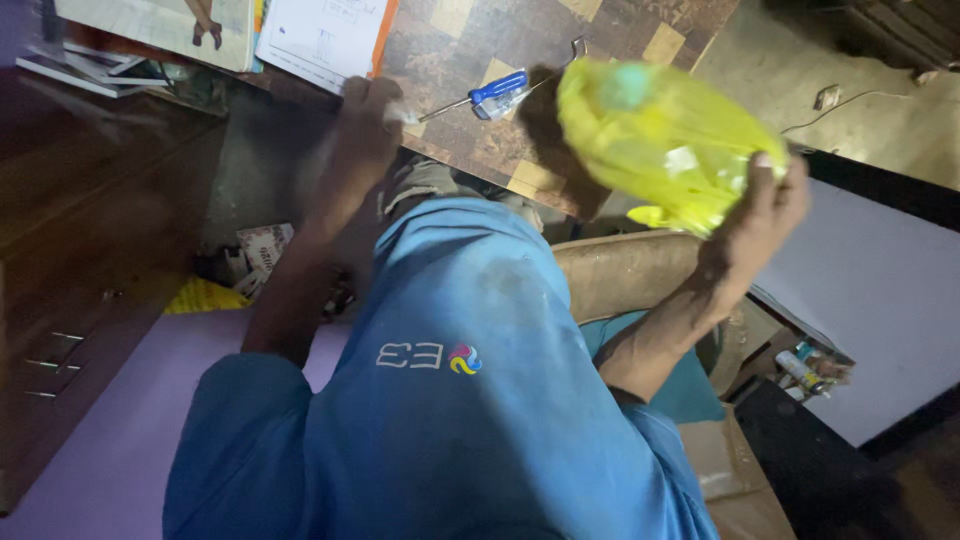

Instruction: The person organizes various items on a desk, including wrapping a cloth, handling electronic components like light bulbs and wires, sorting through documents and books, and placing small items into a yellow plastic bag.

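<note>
My right hand (765,205) is raised at the right and grips a crumpled yellow plastic bag (655,135) by its lower edge. Something teal shows through the top of the bag. My left hand (365,115) reaches to the edge of a patterned brown table (610,25), fingers curled and blurred. It sits at the metal tip of a blue-handled screwdriver (497,90) lying on the table. A small white bit (402,116) shows at the fingertips; whether it is gripped is unclear. My blue shirt (470,400) fills the lower middle.
A white sheet with an orange edge (320,35) and books (90,65) lie at the table's far left. A dark wooden cabinet (90,240) stands left. A tan cushion (625,270), a white panel (860,290) and floor clutter (255,255) surround me.
</note>
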Demonstrator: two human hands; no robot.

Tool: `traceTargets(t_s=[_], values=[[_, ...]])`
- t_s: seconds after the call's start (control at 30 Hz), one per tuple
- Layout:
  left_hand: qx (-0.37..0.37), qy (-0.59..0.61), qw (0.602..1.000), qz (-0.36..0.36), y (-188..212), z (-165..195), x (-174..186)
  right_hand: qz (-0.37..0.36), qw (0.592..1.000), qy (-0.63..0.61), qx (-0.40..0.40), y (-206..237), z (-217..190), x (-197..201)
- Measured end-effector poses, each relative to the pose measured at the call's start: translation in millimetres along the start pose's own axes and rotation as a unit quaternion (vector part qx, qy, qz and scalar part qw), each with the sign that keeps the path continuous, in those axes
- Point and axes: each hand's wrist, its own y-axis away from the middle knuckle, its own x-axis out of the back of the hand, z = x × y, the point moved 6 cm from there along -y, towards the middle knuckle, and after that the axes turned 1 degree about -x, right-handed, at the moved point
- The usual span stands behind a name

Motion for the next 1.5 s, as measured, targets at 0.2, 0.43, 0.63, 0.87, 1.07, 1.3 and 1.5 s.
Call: traceTargets(t_s=[0.2,0.43,0.63,0.87,1.07,1.3,1.5], values=[[0.012,0.235,0.933,0.273,-43.6,50.5,99.4,0.055,0.996,-0.041,0.058,16.2,-40.1,2.7],[-0.129,0.402,0.898,0.123,-82.0,167.3,-15.1,0.074,0.994,0.002,0.083,13.2,-47.0,-30.0],[-0.186,-0.147,0.964,-0.119,-59.9,87.7,-94.7,0.025,0.995,-0.045,0.081,-3.6,-38.9,-67.4],[-0.332,-0.263,0.901,-0.098,-49.1,85.2,-93.0,-0.087,0.987,-0.080,0.106,-52.6,-23.9,-123.8],[-0.248,0.033,0.965,-0.073,-53.4,94.5,-82.1,-0.175,0.982,0.061,0.029,-79.9,-2.7,-185.1],[0.083,0.354,0.913,0.185,-64.2,107.1,-73.8,0.099,0.993,-0.044,0.046,-24.7,-6.6,-30.3],[-0.580,0.164,0.790,-0.115,-34.3,288.6,-141.5,0.137,0.976,-0.017,0.169,30.2,-24.6,19.0]])
